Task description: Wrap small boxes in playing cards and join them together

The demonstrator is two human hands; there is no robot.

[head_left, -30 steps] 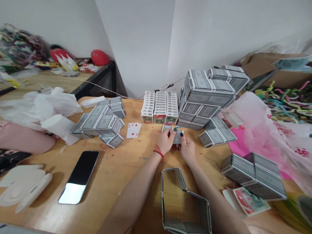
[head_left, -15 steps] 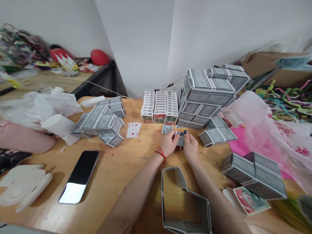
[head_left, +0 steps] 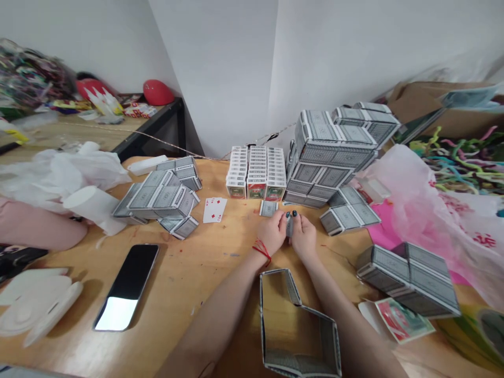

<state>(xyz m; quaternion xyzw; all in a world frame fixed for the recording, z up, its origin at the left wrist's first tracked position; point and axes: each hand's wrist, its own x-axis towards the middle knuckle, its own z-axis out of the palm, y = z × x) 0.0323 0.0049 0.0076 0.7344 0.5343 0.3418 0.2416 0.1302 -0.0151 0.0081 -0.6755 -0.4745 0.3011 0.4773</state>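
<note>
Head view, only one: left hand [head_left: 272, 231] and right hand [head_left: 304, 235] close together over the worktop [head_left: 220, 252], toward its far edge from mid; fingers narrow, both pinching one grey-backed card [head_left: 290, 226] between them, card mostly covered, can't tell if creased. Progress, judging from the layout: plenty of blocks look finished, i.e. tall stack [head_left: 317, 152] toward far right corner, cluster [head_left: 157, 194] toward far left corner, small block [head_left: 348, 212] and long block [head_left: 409, 278] along right side. Left over, apparently: hollow frame [head_left: 261, 315] at near edge, between forearms, top uncovered; loose card [head_left: 269, 208] just beyond left hand; the held card, seemingly mid-handling. Three rows of card packs [head_left: 256, 170] at far edge; two face-up diamonds [head_left: 214, 210] left of them. Phone [head_left: 128, 286] toward near left corner, paper roll [head_left: 90, 205] by left edge, pale pink plastic bag [head_left: 401, 184] on right. Room: pale walls [head_left: 220, 68], second table [head_left: 118, 134] beyond far left corner, coloured fuzzy strands [head_left: 460, 157] past right edge.
</note>
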